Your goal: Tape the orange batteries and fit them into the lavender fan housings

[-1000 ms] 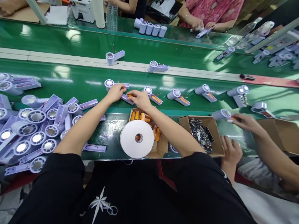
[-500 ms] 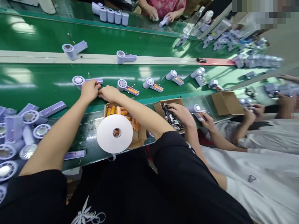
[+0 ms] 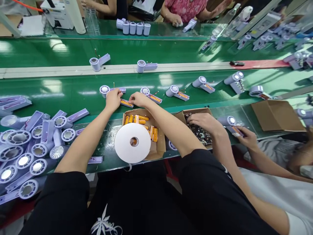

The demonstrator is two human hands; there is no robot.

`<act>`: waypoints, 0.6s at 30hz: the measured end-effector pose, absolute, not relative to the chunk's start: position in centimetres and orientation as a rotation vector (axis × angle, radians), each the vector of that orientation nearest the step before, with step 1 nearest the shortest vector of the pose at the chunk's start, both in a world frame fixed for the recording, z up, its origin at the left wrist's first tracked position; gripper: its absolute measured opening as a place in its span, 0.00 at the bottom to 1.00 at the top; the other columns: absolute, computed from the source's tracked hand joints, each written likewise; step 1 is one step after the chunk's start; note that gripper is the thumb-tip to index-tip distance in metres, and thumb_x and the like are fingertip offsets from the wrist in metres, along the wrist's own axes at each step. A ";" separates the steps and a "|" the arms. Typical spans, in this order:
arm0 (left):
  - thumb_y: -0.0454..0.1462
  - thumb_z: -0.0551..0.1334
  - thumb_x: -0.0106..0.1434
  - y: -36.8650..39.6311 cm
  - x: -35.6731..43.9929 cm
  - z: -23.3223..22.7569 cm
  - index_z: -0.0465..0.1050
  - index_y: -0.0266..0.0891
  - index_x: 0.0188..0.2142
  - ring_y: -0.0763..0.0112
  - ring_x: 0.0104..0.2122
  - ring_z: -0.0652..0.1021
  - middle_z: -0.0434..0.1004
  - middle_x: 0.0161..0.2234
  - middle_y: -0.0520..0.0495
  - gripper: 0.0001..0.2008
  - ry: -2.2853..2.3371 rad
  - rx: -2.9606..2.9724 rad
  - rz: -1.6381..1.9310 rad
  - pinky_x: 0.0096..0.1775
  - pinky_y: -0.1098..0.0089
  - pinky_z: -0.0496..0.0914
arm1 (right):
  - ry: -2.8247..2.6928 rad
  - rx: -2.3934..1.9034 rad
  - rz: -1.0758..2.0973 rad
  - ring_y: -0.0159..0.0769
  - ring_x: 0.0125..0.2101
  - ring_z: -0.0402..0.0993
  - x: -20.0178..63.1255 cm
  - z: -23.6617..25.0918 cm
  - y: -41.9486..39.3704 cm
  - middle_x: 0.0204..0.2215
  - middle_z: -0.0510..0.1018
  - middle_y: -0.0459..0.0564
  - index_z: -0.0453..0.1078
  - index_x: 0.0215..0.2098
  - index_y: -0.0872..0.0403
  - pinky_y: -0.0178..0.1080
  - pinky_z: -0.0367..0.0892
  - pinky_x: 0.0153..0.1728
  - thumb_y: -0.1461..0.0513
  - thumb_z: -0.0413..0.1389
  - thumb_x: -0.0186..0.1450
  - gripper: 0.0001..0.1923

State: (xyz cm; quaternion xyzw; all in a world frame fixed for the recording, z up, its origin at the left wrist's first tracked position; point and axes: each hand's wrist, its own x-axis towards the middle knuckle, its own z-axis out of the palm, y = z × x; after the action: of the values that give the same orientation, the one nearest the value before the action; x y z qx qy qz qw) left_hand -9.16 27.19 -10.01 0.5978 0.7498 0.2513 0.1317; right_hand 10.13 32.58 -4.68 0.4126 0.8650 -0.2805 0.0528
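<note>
Fingers (image 3: 116,94) of the left hand (image 3: 112,99) are curled close together and press down on the lavender plastic fan housing with a round grille head and flat handle (image 3: 110,89), which lies on the near green conveyor belt (image 3: 61,89). Fingers of the right hand (image 3: 138,98) are pinched together at the end of the open lavender handle half carrying an orange cell (image 3: 126,103), just right of the left hand; the two hands are near each other, not touching.

At far left, a heap of lavender fan housings (image 3: 31,140) covers the dark green work surface (image 3: 110,156); the pieces overlap too much for an exact count. One white roll of tape with a dark core (image 3: 132,143) lies over the near edge of one open cardboard box of orange cylindrical cells (image 3: 156,143); about eight cells show. Right of it stands a second cardboard box holding small dark parts (image 3: 182,116), where a co-worker's hand (image 3: 204,122) rests. A third, open cardboard box (image 3: 276,114) stands further right.

On the near belt, right of the hands, five more fan units lie in a row. On the pale strip between the belts (image 3: 49,70), two fan units lie. At the far edge, five lavender cylinders (image 3: 133,27) stand in a row.
</note>
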 end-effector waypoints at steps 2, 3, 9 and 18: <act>0.40 0.58 0.75 27.4 -8.8 -10.5 0.77 0.43 0.44 0.52 0.51 0.79 0.85 0.47 0.39 0.09 2.159 1.757 0.716 0.55 0.56 0.69 | 2.582 1.281 -0.774 0.49 0.50 0.87 9.6 -5.3 32.6 0.51 0.90 0.65 0.86 0.54 0.61 0.42 0.75 0.54 0.62 0.63 0.77 0.14; 0.40 0.58 0.74 27.7 -8.6 -10.6 0.77 0.43 0.44 0.51 0.51 0.79 0.85 0.47 0.39 0.09 2.158 1.761 0.705 0.55 0.56 0.69 | 2.568 1.302 -0.755 0.52 0.51 0.86 9.3 -5.5 32.6 0.53 0.89 0.69 0.85 0.55 0.63 0.45 0.75 0.54 0.63 0.63 0.76 0.14; 0.41 0.55 0.75 27.5 -7.7 -6.7 0.78 0.37 0.56 0.45 0.59 0.78 0.83 0.56 0.31 0.18 2.253 1.790 0.471 0.62 0.51 0.68 | 2.607 1.386 -0.707 0.55 0.56 0.82 10.6 -2.9 32.1 0.56 0.86 0.69 0.83 0.56 0.61 0.46 0.71 0.57 0.58 0.64 0.76 0.17; 0.44 0.73 0.64 5.2 -5.6 2.0 0.69 0.48 0.73 0.34 0.75 0.65 0.75 0.71 0.38 0.39 1.144 2.759 -0.187 0.74 0.33 0.55 | 2.894 1.690 -1.490 0.35 0.29 0.74 29.0 1.3 14.2 0.30 0.84 0.48 0.82 0.38 0.53 0.39 0.66 0.36 0.49 0.60 0.76 0.18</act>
State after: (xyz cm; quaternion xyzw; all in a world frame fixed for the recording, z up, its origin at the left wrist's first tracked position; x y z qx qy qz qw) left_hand -5.63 5.23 1.99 0.9194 0.3812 -0.0624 0.0746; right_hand 29.04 14.22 1.34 0.4450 0.7619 -0.3924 -0.2599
